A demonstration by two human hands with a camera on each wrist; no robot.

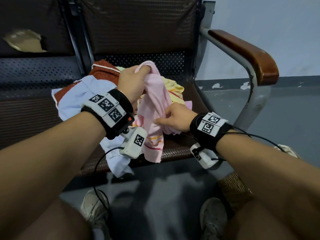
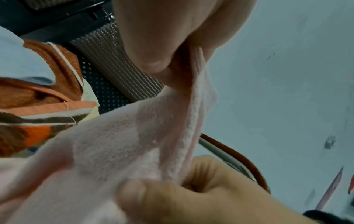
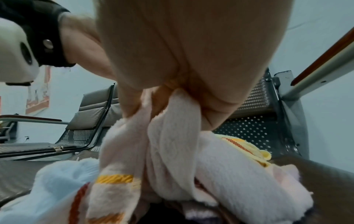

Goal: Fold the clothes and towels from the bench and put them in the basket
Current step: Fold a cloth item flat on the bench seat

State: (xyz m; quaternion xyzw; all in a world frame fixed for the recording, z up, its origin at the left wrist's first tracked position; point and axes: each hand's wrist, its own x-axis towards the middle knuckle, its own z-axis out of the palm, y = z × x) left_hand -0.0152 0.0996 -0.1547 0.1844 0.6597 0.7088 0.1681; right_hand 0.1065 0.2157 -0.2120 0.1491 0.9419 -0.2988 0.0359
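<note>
A pink towel with orange and yellow stripes near its lower end hangs bunched above the pile on the bench seat. My left hand grips its upper end, which shows in the left wrist view as pink towel. My right hand pinches a lower fold of it, seen close up as pink towel. Under it lie a light blue garment, a rust-orange towel and a yellow striped towel.
The bench has a dark perforated seat and backrest, with a brown armrest on a grey metal frame at the right. A woven brown basket shows on the floor by my right knee. My shoes stand below.
</note>
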